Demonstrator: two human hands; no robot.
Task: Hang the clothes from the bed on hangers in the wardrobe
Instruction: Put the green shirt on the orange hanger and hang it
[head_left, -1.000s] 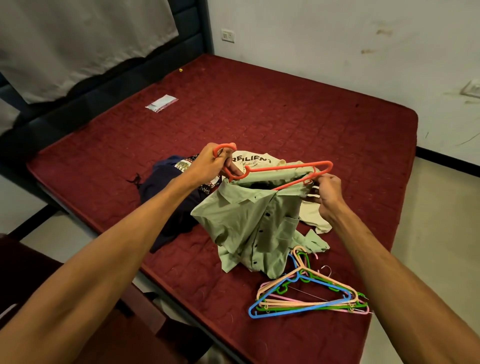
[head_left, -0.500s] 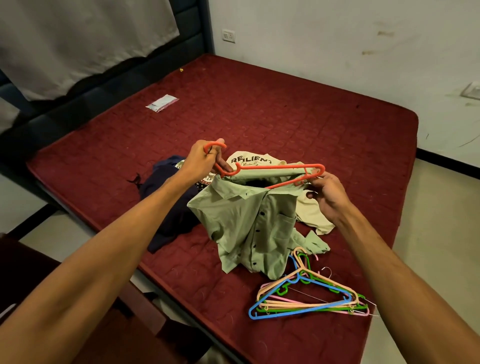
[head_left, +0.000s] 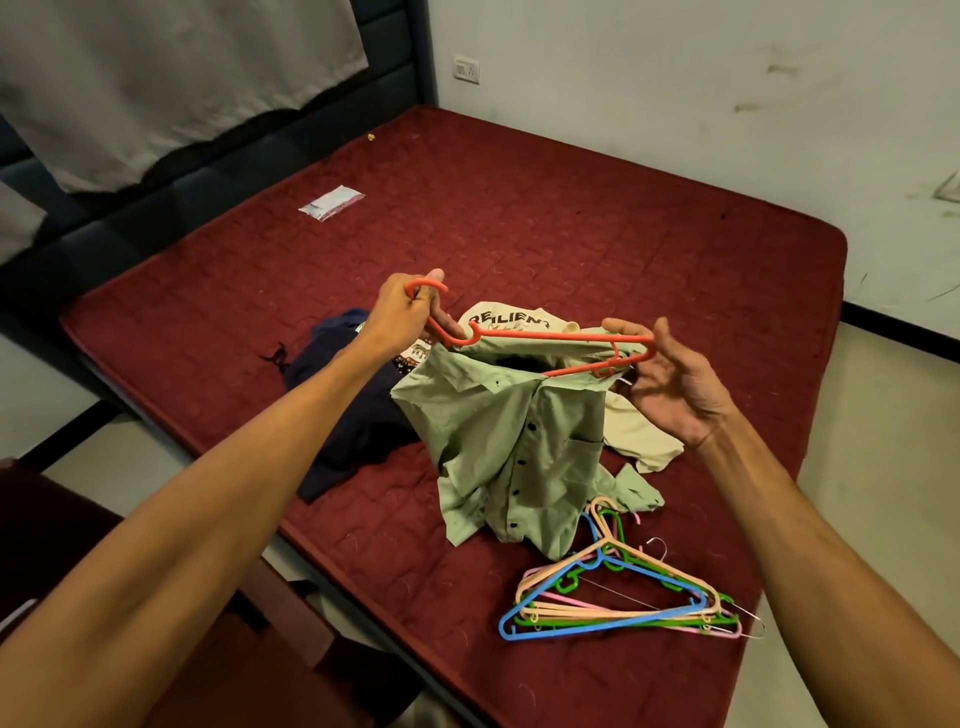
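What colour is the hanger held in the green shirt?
The hanger is orange-red; head view.

View: head, wide-angle, single | Station: above the near edge of the bed (head_left: 571, 208) | Facing: forward and down, toward the far wall (head_left: 675, 78) | Range: close; forearms (head_left: 234, 493) fill the foreground; left hand (head_left: 402, 317), right hand (head_left: 670, 384) and hanger (head_left: 545, 337) sit mid-frame
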